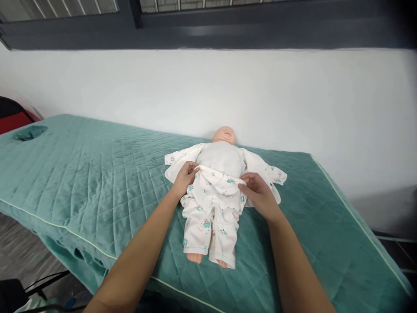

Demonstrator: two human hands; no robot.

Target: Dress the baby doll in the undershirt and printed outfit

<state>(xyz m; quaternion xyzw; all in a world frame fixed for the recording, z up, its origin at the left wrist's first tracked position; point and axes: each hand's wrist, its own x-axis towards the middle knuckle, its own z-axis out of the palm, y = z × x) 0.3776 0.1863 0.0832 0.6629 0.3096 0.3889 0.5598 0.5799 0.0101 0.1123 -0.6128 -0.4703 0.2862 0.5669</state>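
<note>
A baby doll [224, 134] lies on its back on a green quilted bed cover, its head toward the wall and its feet toward me. White patterned pants [216, 187] cover its legs up to the belly, with the toes showing below the cuffs. My left hand [185, 177] pinches the waistband at the left side. At the right side of the waistband, my right hand [259, 191] is closed on the fabric. Under the doll's back a white patterned jacket [260, 167] lies spread open, its sleeves out to both sides. The torso [221, 156] looks plain pale grey-white.
The green quilted cover [97, 174] drapes over a long bed with a face hole [30, 133] at the far left. Behind it rises a white wall [130, 91] under a dark window frame [228, 30]. A red and black object [14, 115] stands at the left edge.
</note>
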